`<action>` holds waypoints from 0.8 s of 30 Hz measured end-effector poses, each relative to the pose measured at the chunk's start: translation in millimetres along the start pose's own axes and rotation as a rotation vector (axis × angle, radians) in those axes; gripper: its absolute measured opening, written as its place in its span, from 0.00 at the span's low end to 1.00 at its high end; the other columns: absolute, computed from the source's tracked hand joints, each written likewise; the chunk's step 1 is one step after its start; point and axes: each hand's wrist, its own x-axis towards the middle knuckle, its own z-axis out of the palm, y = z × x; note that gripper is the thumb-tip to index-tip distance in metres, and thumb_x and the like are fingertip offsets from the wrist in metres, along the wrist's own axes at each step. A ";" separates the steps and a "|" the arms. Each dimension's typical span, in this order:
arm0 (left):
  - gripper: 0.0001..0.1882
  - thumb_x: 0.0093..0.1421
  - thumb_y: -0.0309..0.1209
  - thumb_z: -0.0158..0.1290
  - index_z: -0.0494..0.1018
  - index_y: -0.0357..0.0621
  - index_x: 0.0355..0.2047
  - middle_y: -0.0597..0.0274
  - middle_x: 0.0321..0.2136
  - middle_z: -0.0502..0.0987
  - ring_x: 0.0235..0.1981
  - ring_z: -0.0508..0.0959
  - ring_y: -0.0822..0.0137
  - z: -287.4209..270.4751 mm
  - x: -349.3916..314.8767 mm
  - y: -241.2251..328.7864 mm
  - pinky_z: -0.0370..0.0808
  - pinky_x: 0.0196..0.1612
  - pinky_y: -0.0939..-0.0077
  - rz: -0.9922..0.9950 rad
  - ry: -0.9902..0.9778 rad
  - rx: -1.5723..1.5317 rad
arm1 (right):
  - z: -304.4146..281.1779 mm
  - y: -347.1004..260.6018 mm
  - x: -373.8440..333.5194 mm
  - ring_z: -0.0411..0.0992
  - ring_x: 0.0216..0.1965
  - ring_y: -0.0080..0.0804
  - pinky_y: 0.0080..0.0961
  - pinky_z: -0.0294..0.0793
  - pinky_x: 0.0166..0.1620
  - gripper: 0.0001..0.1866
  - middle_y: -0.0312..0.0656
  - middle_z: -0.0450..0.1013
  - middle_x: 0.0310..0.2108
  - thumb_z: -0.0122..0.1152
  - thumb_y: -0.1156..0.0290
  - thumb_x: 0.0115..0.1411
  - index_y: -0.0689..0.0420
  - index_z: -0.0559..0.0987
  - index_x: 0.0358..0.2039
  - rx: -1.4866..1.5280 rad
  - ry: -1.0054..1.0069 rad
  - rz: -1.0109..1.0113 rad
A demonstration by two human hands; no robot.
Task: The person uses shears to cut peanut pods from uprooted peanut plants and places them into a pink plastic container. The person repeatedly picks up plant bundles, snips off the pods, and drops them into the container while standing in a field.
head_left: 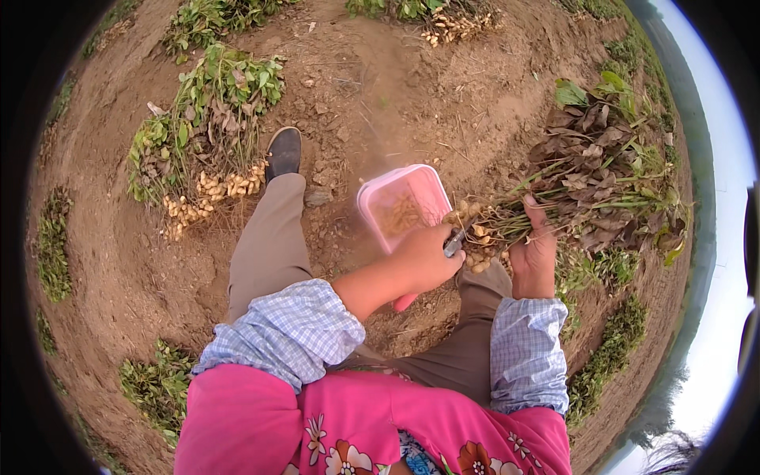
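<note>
Gripping the stalks of a dry, brown-leaved peanut plant (pixel 590 170) in my right hand (pixel 533 257), I close my left hand (pixel 427 257) on a small dark metal tool (pixel 454 242) against its knobbly tan pods (pixel 475 237), just beside the pink rectangular plastic tub (pixel 376 198) on crumbly soil (pixel 372 87).

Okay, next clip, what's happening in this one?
A person sits on bare soil in a field. The right hand grips an uprooted peanut plant by its stems, pods hanging at the root end. The left hand holds a small dark tool against the pods, right beside a pink tub with some pods inside. More pulled plants lie around.
</note>
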 end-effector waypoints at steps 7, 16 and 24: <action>0.14 0.59 0.35 0.54 0.69 0.39 0.40 0.59 0.26 0.75 0.24 0.77 0.69 5.0 7.7 -9.0 0.74 0.28 0.71 -0.102 -0.139 -0.448 | -3.6 2.2 1.9 0.75 0.37 0.31 0.30 0.76 0.42 0.13 0.37 0.76 0.36 0.64 0.78 0.53 0.56 0.76 0.41 0.019 -0.031 0.020; 0.21 0.55 0.35 0.52 0.67 0.37 0.46 0.42 0.30 0.76 0.33 0.77 0.43 5.2 -2.1 1.3 0.74 0.38 0.56 0.083 0.133 0.252 | 2.2 3.8 -5.9 0.74 0.39 0.32 0.31 0.77 0.42 0.16 0.37 0.75 0.37 0.65 0.80 0.52 0.56 0.76 0.42 -0.027 -0.018 0.013; 0.19 0.54 0.36 0.55 0.69 0.37 0.43 0.50 0.27 0.76 0.25 0.78 0.57 10.8 13.9 -16.4 0.75 0.33 0.64 -0.056 -0.022 -0.378 | 8.2 2.2 -6.6 0.74 0.39 0.31 0.28 0.77 0.40 0.18 0.37 0.74 0.40 0.65 0.81 0.53 0.56 0.74 0.44 -0.018 -0.049 -0.005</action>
